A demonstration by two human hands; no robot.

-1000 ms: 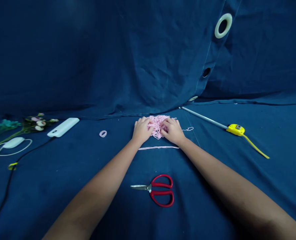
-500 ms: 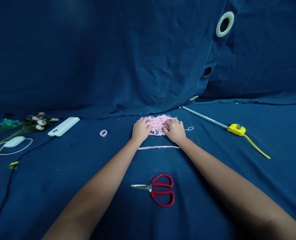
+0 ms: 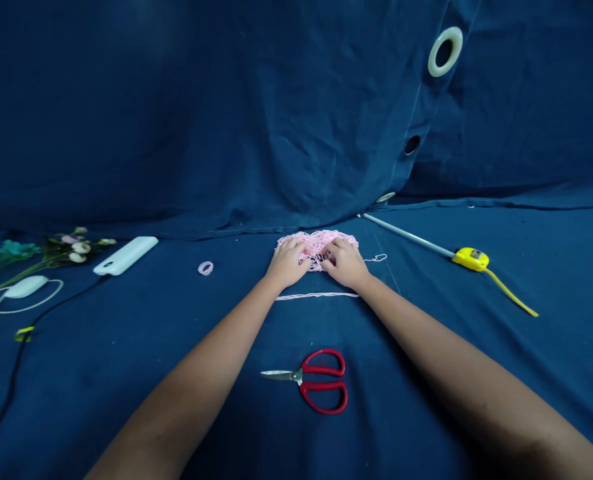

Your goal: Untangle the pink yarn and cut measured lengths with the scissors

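A loose tangle of pink yarn (image 3: 318, 242) lies on the blue cloth (image 3: 126, 373) ahead of me. My left hand (image 3: 286, 263) rests on its left part, fingers curled into the strands. On its right part sits my right hand (image 3: 345, 263), its fingers also curled and pinching the yarn. The two hands nearly touch over the middle of the tangle. A straight pink strand (image 3: 317, 295) lies across the cloth just below my wrists, and a thin loop of yarn (image 3: 379, 258) trails to the right.
Red-handled scissors (image 3: 311, 385) lie between my forearms. A yellow tape measure (image 3: 470, 258) with a long grey rod (image 3: 406, 233) lies to the right. At left are a small pink ring (image 3: 205, 268), a white power bank (image 3: 125, 255), artificial flowers (image 3: 51, 248), white cable (image 3: 21, 293).
My hands have worked on the pink tangle, which now looks flatter and wider at its far edge. Both hands stay in about the same place.
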